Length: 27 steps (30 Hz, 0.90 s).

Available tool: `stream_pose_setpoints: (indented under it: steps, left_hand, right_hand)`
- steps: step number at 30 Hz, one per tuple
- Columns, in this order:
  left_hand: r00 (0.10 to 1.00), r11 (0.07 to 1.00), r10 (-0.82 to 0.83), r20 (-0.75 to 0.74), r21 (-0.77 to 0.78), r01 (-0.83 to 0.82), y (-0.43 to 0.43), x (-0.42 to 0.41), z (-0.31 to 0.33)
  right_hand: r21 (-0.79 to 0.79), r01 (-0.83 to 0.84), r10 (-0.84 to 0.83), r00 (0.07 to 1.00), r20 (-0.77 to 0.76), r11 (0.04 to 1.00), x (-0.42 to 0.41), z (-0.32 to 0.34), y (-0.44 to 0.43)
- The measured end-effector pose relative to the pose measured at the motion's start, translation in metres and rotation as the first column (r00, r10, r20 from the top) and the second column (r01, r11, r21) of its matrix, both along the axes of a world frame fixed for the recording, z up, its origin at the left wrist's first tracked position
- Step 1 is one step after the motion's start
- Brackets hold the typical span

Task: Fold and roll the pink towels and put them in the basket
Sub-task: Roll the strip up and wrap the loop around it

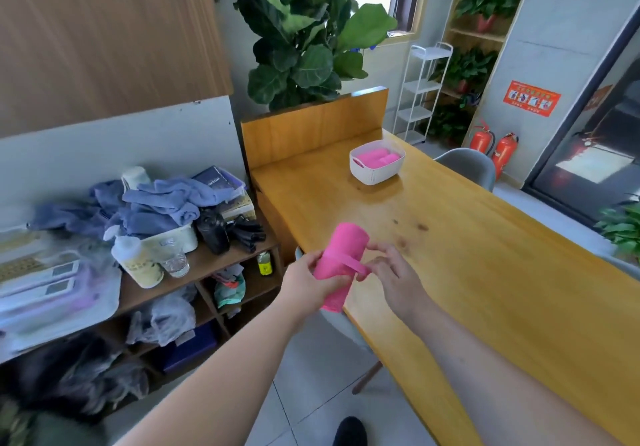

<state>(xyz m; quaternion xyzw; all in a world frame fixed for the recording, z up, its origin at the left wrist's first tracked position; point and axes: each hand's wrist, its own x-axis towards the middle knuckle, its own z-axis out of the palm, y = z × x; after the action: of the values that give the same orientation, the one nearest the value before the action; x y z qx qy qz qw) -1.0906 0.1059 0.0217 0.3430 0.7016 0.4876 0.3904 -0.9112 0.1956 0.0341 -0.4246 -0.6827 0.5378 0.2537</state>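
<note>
A rolled pink towel [341,255] is held in the air over the near left edge of the wooden table [467,255]. My left hand [306,281] grips the roll from the left side. My right hand [388,269] pinches a loose pink strip that runs across the roll's front. Farther back on the table stands a white basket [375,173] with two rolled pink towels [377,159] lying inside it.
A low wooden shelf [214,262] at the left carries a heap of blue cloths [156,206], bottles and a black camera. A big leafy plant [304,29] stands behind the table's raised back panel. A grey chair [467,165] and two fire extinguishers [493,147] are at the right.
</note>
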Motion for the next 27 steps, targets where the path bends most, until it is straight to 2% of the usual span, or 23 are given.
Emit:
stream_pose_setpoints:
  steps: [5, 7, 10, 14, 17, 27]
  left_hand:
    - [0.966, 0.997, 0.063, 0.252, 0.02, -0.07, 0.054, -0.023, 0.002]
    - [0.953, 0.997, 0.063, 0.295, 0.024, -0.074, 0.073, -0.028, 0.001]
    - [0.955, 0.994, 0.11, 0.275, -0.012, -0.111, 0.103, -0.039, -0.003]
    - [0.968, 0.992, 0.129, 0.214, -0.021, -0.128, 0.143, -0.059, -0.007]
    - [0.974, 0.991, 0.132, 0.186, 0.006, -0.135, 0.168, -0.067, -0.007]
    - [0.991, 0.995, -0.089, 0.098, -0.039, 0.093, 0.252, -0.09, -0.01]
  right_hand:
    - [-0.101, 0.047, -0.054, 0.996, -0.071, 0.994, -0.03, -0.03, 0.049]
    - [-0.134, 0.099, -0.11, 0.991, -0.073, 0.986, -0.039, -0.041, 0.07]
    - [-0.155, 0.155, -0.168, 0.983, -0.072, 0.976, -0.055, -0.047, 0.096]
    - [-0.245, 0.03, -0.09, 0.967, -0.239, 0.969, -0.082, -0.048, 0.117]
    - [-0.219, -0.024, -0.038, 0.962, -0.271, 0.975, -0.099, -0.047, 0.13]
    - [-0.274, 0.105, -0.196, 0.923, -0.332, 0.956, -0.117, -0.054, 0.2]
